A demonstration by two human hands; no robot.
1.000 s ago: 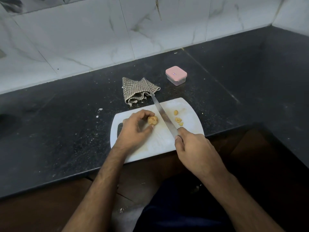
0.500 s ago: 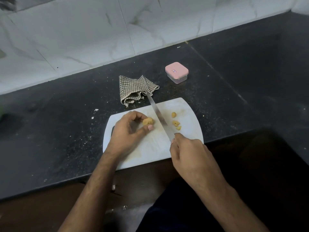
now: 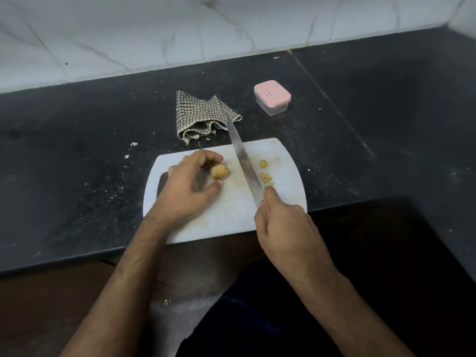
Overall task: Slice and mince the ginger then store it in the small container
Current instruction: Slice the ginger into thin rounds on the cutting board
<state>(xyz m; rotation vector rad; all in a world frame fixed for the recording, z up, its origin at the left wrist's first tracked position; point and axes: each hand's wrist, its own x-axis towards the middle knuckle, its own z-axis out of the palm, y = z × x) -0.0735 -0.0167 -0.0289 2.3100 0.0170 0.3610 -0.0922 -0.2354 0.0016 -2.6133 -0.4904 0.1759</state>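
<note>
Nearest, the right hand (image 3: 288, 228) curls round the hidden handle of a knife (image 3: 244, 161), whose long blade runs away and slightly leftward, its tip over the checked cloth (image 3: 201, 117). Left of the blade, the left hand (image 3: 185, 186) pinches the ginger (image 3: 220, 172) between thumb and fingertips on the white cutting board (image 3: 231, 215); cut pieces (image 3: 265, 176) lie right of the blade. Beyond, on the black speckled counter (image 3: 77, 150), stands the small container (image 3: 272, 98), pink lid on, before a white marbled tile wall (image 3: 154, 34)

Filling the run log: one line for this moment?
left hand holds ginger | right hand grips knife | container lidded
</note>
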